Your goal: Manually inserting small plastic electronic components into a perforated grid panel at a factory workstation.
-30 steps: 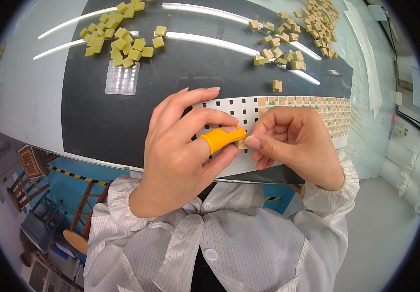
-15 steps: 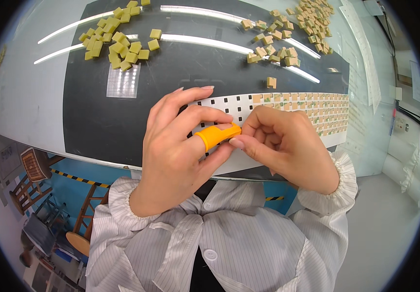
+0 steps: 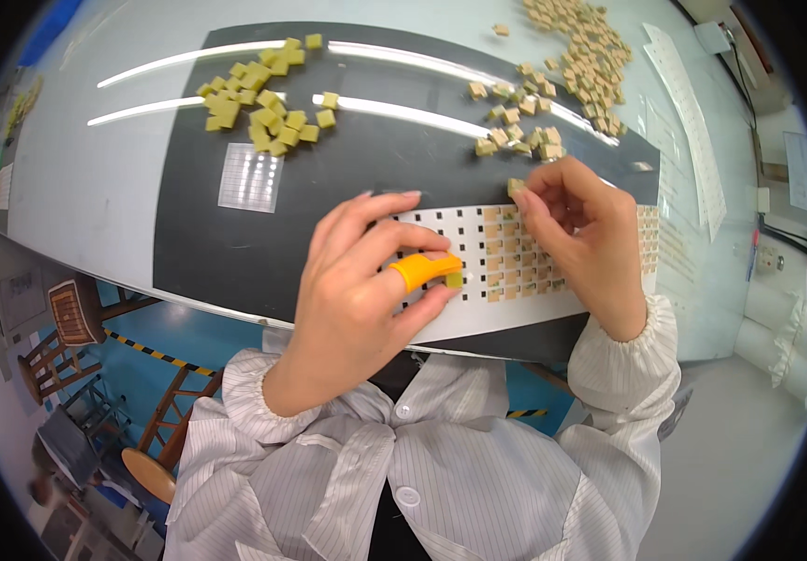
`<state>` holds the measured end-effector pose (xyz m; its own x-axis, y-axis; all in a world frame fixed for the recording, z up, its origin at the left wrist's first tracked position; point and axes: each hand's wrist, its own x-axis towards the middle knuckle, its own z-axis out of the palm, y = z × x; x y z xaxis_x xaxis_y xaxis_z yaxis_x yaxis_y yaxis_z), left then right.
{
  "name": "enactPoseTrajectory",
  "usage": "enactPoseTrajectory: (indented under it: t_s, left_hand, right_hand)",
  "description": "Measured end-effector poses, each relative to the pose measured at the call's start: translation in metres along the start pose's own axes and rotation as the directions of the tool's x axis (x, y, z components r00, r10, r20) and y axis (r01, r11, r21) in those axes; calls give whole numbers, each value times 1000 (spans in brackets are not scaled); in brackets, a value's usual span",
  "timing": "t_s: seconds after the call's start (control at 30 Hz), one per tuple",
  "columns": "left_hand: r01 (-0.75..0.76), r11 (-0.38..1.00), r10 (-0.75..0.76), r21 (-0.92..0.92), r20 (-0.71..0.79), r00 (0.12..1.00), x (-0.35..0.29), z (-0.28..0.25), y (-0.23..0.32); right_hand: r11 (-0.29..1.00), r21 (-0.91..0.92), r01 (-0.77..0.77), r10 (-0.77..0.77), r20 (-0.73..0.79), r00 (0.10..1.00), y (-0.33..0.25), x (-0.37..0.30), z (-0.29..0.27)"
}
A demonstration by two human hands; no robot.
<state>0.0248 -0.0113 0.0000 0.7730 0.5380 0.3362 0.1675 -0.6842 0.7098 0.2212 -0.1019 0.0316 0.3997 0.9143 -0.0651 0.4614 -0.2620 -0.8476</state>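
Note:
My left hand (image 3: 352, 285) is over a white perforated sheet (image 3: 478, 320), with an orange finger sleeve (image 3: 418, 272) on one finger. Pinched between that sleeved finger and the thumb is a small yellow-green block (image 3: 454, 280). My right hand (image 3: 590, 243) is at the sheet's far edge, its thumb and fingertip closed on a small tan notched block (image 3: 515, 188). Rows of tan pieces (image 3: 514, 260) cover the sheet's right part, some hidden beneath my right hand. Square black holes show through the part near my left hand.
A dark mat (image 3: 226, 238) lies under the sheet. Yellow-green blocks (image 3: 268, 117) are heaped at far left, near a clear gridded square (image 3: 250, 178). Tan blocks (image 3: 546, 142) lie scattered at far right, with a larger pile (image 3: 590, 56) behind them. A long white strip (image 3: 689, 131) lies farther right.
My right hand has left my left hand's fingertips and moved right and away to the lone tan block. The yellow-green block in my left hand now shows. The whole view has shifted slightly.

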Motion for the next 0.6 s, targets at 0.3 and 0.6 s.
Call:
enactPoseTrajectory:
  t_s: [0.3, 0.6]
  left_hand:
    - [-25, 997, 25, -76, -7, 1000, -4, 1, -3]
    - [-29, 992, 26, -124, -20, 999, -6, 2, -6]
  right_hand:
    - [928, -333, 166, -196, -60, 979, 2, 2, 13]
    - [708, -661, 250, -390, -71, 918, 5, 23, 4]
